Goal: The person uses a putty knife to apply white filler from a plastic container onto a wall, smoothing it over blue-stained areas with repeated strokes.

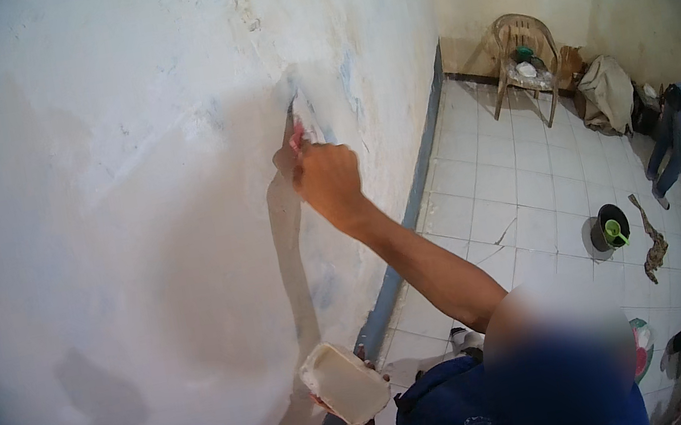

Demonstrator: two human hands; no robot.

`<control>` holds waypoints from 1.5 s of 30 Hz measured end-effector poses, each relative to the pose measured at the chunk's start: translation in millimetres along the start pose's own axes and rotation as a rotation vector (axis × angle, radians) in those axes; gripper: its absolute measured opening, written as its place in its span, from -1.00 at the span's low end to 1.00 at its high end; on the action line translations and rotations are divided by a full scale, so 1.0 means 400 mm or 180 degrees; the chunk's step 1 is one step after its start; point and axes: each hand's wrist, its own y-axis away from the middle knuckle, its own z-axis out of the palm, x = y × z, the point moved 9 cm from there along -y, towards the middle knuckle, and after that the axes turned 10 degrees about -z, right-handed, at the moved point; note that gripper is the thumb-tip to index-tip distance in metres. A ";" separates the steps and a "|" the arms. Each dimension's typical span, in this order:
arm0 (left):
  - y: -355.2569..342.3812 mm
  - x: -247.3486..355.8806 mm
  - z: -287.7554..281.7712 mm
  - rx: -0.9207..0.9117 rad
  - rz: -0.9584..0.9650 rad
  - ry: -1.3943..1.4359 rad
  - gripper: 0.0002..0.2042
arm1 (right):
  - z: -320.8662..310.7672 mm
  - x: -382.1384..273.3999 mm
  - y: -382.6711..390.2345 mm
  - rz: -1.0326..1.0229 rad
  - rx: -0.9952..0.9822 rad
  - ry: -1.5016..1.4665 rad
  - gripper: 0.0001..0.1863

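Observation:
My right hand point(327, 177) is closed in a fist around a small putty knife point(298, 133) with a reddish handle. Its thin blade lies against the pale, patchy wall point(173, 177), though the blade's edge is hard to make out. Lower down, close to the wall's foot, my left hand point(367, 359) grips a white rectangular plastic tub point(346, 382) from beneath, fingers showing at its sides. The tub is tilted and its inside looks pale; I cannot tell how full it is. My right arm's shadow falls on the wall beside the knife.
White tiles point(481, 189) cover the floor, with a blue-grey skirting point(397, 279) along the wall. A black bucket point(611, 226) holding a green dipper point(616, 233) stands near a crumpled rag point(655, 248). Farther off are a chair point(524, 60), a sack point(607, 96) and a bent-over person point(680, 133).

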 end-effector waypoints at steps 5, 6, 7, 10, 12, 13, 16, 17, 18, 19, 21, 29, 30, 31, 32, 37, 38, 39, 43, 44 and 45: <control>0.002 0.035 -0.025 -0.0092 0.0274 -0.0405 0.02 | 0.046 -0.078 0.050 -0.0437 -0.0580 -0.0129 -0.88; 0.008 0.044 -0.046 -0.0104 0.0277 -0.0392 0.02 | 0.028 -0.087 0.067 -0.0453 -0.0583 -0.0122 -0.88; 0.017 0.053 -0.064 -0.0011 0.0165 -0.0619 0.01 | -0.006 -0.098 0.085 -0.0470 -0.0485 -0.0423 -0.89; 0.017 0.047 -0.074 0.0182 0.0040 -0.0739 0.00 | -0.111 -0.049 0.120 -0.0190 -0.0325 -0.0829 -0.84; 0.008 0.042 -0.068 0.0281 0.0059 -0.0629 -0.01 | -0.147 0.016 0.118 0.0090 -0.0278 -0.0958 -0.79; 0.001 0.036 -0.057 0.0148 0.0039 -0.0569 -0.01 | -0.152 0.055 0.096 0.0117 -0.0307 -0.0729 -0.77; -0.017 0.012 -0.017 0.0023 0.0013 -0.0382 -0.02 | -0.131 0.130 0.009 0.0224 -0.0351 -0.0445 -0.76; -0.020 0.004 -0.005 0.0014 0.0015 -0.0255 -0.02 | -0.122 0.149 -0.009 0.0286 -0.0360 -0.0393 -0.75; -0.019 0.005 -0.001 0.0006 0.0027 -0.0265 -0.02 | -0.098 0.157 -0.018 0.0277 -0.0355 -0.0407 -0.75; -0.015 0.008 0.000 0.0018 0.0094 -0.0335 -0.02 | -0.089 0.142 -0.028 -0.0041 -0.0091 -0.0428 -0.77; -0.013 0.004 0.011 0.0037 0.0167 -0.0401 -0.02 | -0.073 0.116 -0.028 -0.0357 0.0165 -0.0450 -0.79; 0.001 0.027 -0.016 0.0112 0.0260 -0.0390 0.00 | -0.055 -0.009 0.041 -0.0338 0.0090 -0.0516 -0.80; -0.001 0.024 -0.011 0.0119 0.0252 -0.0388 0.00 | -0.063 -0.021 0.049 -0.0307 0.0014 -0.0593 -0.80; -0.005 0.020 -0.007 0.0138 0.0224 -0.0330 0.00 | -0.072 -0.033 0.058 -0.0317 0.0027 -0.0695 -0.82; -0.007 0.017 -0.007 0.0158 0.0197 -0.0271 -0.01 | -0.085 -0.045 0.066 -0.0308 0.0024 -0.0688 -0.82; -0.002 0.017 -0.003 -0.0072 0.0020 -0.0245 -0.03 | -0.165 -0.034 0.095 -0.0215 0.0332 -0.1046 -0.87; -0.002 0.016 -0.004 0.0109 0.0116 -0.0147 -0.03 | -0.182 0.014 0.104 0.0035 0.0469 -0.1195 -0.85; -0.003 0.020 -0.002 0.0088 0.0140 -0.0154 -0.03 | -0.167 0.075 0.112 0.0472 0.0300 -0.1138 -0.84; -0.017 0.006 0.022 0.0031 0.0055 -0.0068 -0.02 | -0.050 0.262 0.143 0.1526 -0.0258 -0.1322 -0.74; -0.022 -0.001 0.023 0.0138 0.0069 0.0184 -0.01 | -0.015 0.297 0.157 0.1539 -0.0254 -0.1293 -0.74; -0.023 0.002 0.019 0.0134 0.0055 0.0186 -0.01 | 0.039 0.336 0.177 0.1673 -0.0328 -0.1373 -0.72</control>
